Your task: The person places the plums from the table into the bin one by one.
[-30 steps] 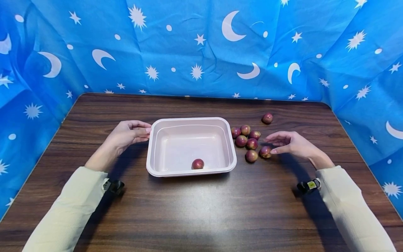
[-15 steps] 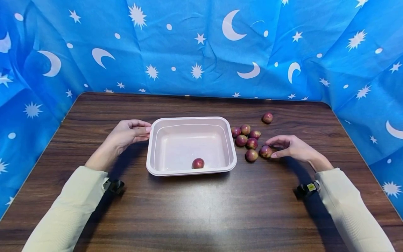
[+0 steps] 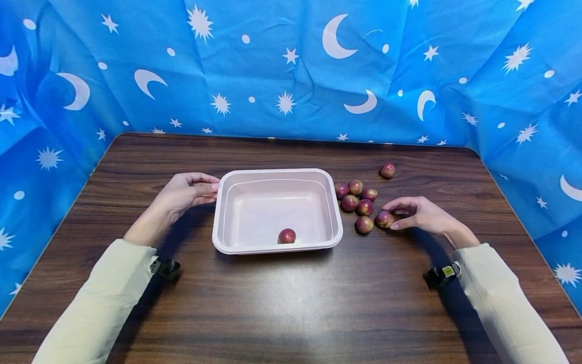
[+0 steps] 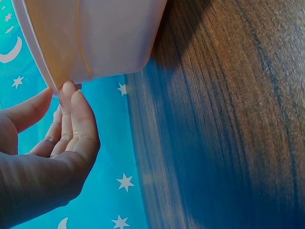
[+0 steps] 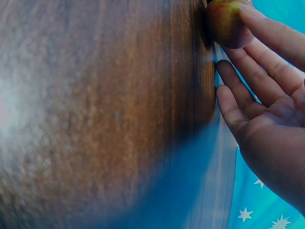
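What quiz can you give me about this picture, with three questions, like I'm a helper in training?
1. Count: how many fruits can you see inside the tray?
2. True or false: the left hand is holding a fruit.
3. Which hand is touching a fruit outside the tray?

Key:
1. One.
2. False; it pinches the tray's edge.
3. The right hand.
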The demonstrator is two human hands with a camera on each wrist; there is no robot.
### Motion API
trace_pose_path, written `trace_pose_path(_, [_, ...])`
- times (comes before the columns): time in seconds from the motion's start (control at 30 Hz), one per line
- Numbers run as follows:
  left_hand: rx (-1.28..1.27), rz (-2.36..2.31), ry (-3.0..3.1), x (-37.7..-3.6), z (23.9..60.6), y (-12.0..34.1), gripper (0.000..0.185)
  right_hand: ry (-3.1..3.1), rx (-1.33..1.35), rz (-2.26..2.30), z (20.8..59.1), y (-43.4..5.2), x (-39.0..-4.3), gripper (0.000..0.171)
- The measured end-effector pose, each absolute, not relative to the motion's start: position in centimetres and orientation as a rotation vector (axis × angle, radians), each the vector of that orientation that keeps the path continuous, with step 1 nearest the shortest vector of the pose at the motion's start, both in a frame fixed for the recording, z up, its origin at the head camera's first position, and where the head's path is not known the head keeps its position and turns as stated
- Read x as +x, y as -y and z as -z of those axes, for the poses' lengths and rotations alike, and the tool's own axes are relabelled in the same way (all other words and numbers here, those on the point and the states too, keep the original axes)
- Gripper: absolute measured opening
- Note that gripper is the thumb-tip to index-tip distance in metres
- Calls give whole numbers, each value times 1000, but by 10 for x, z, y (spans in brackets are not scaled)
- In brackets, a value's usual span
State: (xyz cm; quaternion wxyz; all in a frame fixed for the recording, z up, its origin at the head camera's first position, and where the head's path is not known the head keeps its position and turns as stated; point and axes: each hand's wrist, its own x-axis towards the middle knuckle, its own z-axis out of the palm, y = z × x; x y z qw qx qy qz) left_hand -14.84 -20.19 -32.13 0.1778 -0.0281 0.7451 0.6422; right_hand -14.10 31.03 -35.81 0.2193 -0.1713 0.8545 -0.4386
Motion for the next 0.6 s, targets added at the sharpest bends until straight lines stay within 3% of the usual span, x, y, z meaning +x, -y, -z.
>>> trace_pose_path(0.6, [-80, -1791, -2123, -148, 322, 203, 33, -2357, -483, 1226, 357, -311, -140, 36])
